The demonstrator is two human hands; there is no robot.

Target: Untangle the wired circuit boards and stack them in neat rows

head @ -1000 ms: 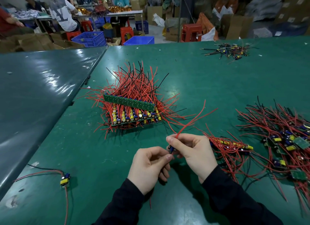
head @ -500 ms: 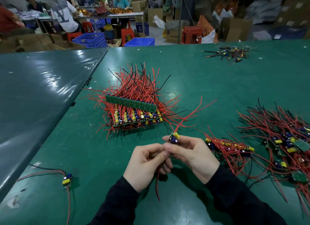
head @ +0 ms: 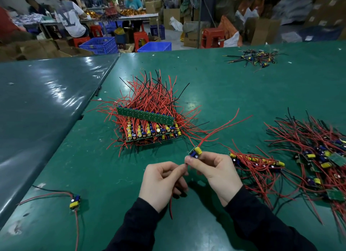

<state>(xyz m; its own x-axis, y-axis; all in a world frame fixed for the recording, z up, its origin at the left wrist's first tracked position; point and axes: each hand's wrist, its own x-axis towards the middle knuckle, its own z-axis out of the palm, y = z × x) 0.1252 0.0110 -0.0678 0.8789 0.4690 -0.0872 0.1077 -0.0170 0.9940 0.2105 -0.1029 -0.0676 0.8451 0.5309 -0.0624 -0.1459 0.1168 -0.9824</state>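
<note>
Green matting (head: 243, 93) covers the bench; the stack (head: 149, 128) lies ahead and slightly left of the hands, its rows running left to right. Right hand (head: 215, 174) pinches a board (head: 195, 151), wires trailing up-right. Left hand (head: 162, 183), curled, pinches its red lead (head: 170, 207). Tangled boards (head: 318, 157) sit right.
</note>
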